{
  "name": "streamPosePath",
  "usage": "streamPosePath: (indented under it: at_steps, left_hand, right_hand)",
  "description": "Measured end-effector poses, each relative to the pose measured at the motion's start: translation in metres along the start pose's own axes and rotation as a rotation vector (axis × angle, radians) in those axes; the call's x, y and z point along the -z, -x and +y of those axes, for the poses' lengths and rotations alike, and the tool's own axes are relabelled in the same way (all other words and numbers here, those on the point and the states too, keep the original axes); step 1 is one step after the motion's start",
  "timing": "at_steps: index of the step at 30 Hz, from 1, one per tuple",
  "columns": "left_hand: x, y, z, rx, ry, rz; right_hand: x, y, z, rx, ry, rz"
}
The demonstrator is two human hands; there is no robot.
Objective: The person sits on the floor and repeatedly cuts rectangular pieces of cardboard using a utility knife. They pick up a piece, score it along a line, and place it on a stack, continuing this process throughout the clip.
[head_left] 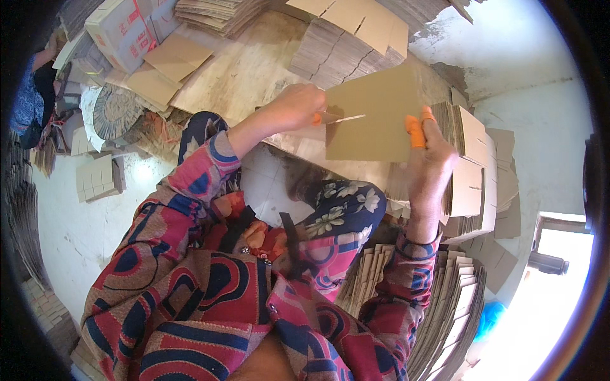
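Observation:
A flat brown cardboard sheet (375,120) is held up in front of me, tilted, with a pale slit running in from its left edge. My right hand (433,149) grips its right edge, thumb and fingertip wearing orange covers. At the slit, my left hand (293,106) is closed in a pinch on a small cardboard strip (330,118). An orange cover shows on one of its fingertips; the other fingers are partly hidden. Whether the strip is still joined to the sheet cannot be made out.
A wooden board (219,89) lies beyond my knees. Slotted cardboard stacks stand at the back (346,54), at the right (467,168) and by my right arm (445,311). A printed carton (121,38) sits at the far left near a round bundle (117,114). Someone's blue-patterned clothing (27,101) shows at the left.

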State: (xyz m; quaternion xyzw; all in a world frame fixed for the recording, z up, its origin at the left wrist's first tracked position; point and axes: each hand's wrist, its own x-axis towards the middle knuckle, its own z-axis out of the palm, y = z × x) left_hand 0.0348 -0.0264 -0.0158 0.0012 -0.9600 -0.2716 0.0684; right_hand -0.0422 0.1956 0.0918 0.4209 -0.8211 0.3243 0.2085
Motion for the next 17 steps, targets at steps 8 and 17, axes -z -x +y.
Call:
streamPosePath:
  at_steps: [8,17]
  left_hand:
    - [-0.007,-0.002,-0.005,-0.026,-0.017,0.090]
    - [-0.005,-0.008,0.010,0.040,-0.081,-0.032]
  right_hand:
    - [-0.035,0.013,-0.002,-0.045,-0.134,-0.307]
    - [-0.035,0.010,0.001,-0.057,-0.245,-0.317]
